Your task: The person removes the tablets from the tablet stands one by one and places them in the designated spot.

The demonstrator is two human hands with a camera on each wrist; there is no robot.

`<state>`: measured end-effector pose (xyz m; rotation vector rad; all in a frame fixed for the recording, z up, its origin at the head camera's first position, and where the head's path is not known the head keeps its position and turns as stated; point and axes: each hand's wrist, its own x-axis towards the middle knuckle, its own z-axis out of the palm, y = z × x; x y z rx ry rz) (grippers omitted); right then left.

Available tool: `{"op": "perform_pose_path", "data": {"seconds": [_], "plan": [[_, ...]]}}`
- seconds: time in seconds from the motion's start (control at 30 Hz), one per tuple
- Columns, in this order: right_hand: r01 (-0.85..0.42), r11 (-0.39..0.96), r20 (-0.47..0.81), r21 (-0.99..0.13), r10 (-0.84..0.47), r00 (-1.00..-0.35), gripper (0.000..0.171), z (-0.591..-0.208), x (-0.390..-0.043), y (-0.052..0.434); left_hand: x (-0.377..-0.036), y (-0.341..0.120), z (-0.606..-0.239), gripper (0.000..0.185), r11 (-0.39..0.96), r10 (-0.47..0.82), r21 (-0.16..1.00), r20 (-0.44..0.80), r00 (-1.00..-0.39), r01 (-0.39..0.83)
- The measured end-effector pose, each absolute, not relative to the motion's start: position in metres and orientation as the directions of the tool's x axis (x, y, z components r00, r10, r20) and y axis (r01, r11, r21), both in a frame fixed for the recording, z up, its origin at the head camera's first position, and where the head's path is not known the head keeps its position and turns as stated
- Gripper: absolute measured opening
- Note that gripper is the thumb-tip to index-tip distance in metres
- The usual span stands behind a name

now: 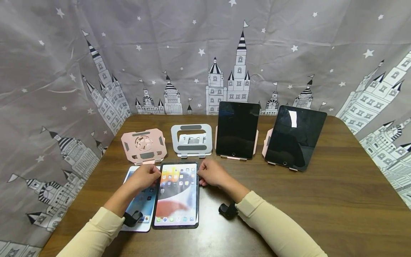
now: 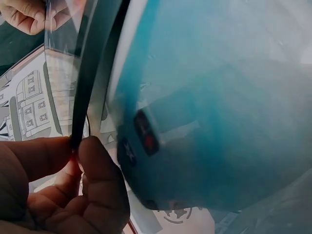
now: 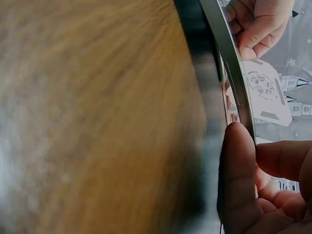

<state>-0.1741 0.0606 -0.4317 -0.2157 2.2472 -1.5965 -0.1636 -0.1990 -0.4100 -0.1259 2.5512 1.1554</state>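
head: two tablets (image 1: pixel 237 129) already on stands; grey stand (image 1: pixel 191 140) and pink stand (image 1: pixel 143 145) unfilled; black tablet (image 1: pixel 177 194) flat on table (image 1: pixel 321 200), overlapping white tablet (image 1: pixel 138 207).
left wrist: left hand (image 2: pixel 58 187) pinches black tablet's edge.
right wrist: right hand (image 3: pixel 265 183) grips the opposite edge.

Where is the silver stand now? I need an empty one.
In the head view the silver stand stands left of centre, between the pink stand and a dark tablet.

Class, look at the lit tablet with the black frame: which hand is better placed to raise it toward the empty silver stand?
Probably the right hand: it pinches the black-framed tablet at the edge nearest the silver stand. The left hand also grips it, but lies over the white tablet.
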Motion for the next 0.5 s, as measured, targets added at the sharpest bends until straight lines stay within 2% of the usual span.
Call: {"op": "perform_pose_path", "data": {"seconds": [0.23, 0.5], "plan": [[0.057, 0.402, -0.213, -0.914, -0.356, -0.91, 0.019, -0.4337, -0.1753, 0.0603, -0.1641, -0.1965, -0.4143, 0.011, 0.725, 0.044, 0.66, -0.327, -0.944, -0.195], [0.072, 0.442, -0.246, -0.894, -0.35, -0.904, 0.023, -0.431, -0.1765, 0.0586, -0.1662, -0.1948, -0.4128, 0.011, 0.713, 0.021, 0.664, -0.341, -0.94, -0.225]]}}
